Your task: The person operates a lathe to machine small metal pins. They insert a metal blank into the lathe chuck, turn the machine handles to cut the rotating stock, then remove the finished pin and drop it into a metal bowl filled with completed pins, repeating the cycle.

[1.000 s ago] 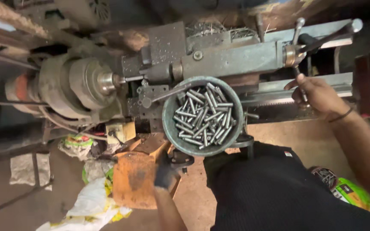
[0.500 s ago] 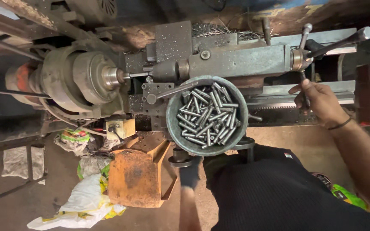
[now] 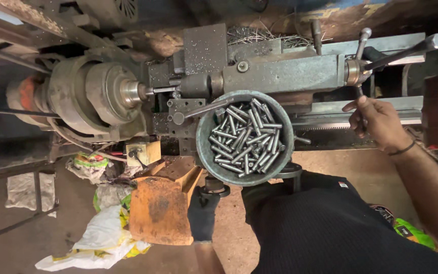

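On the far left, a bare concrete floor (image 3: pixel 16 228) lay stained and dusty, with a crumpled pale sheet (image 3: pixel 24 189) lying flat on it and a thin dark metal frame (image 3: pixel 36 203) crossing over that. Just right of the frame, a heap of crumpled plastic bags (image 3: pixel 100 231) in white, yellow and green sat against a rust-orange metal tray (image 3: pixel 159 212), and one more green and red wrapper (image 3: pixel 88 165) lay higher up beside a small yellow box (image 3: pixel 145 152). Above these stood the grey lathe (image 3: pixel 280 73), its headstock and chuck (image 3: pixel 102 94) on the left, with a thin rod (image 3: pixel 160 90) projecting from the spindle toward the tool block. The room behind it was dark, with tangled metal swarf (image 3: pixel 259 35) piled on top of the machine.

At the centre, a round grey-green bowl (image 3: pixel 245 137) full of short steel pins (image 3: pixel 244 137) rested on the carriage. Below it, the left hand (image 3: pixel 203 214), in a dark glove, had its fingers clenched on a black handwheel (image 3: pixel 214 190) just under the bowl. The person's black clothing (image 3: pixel 330 228) filled the lower right.

Farther right, the right hand (image 3: pixel 378 122), bare with a dark band at the wrist, had its fingers curled about a thin lever (image 3: pixel 359 104) of the tailstock wheel, near a long knobbed handle (image 3: pixel 401 52). A green and yellow package (image 3: pixel 409 231) showed at the lower right edge.
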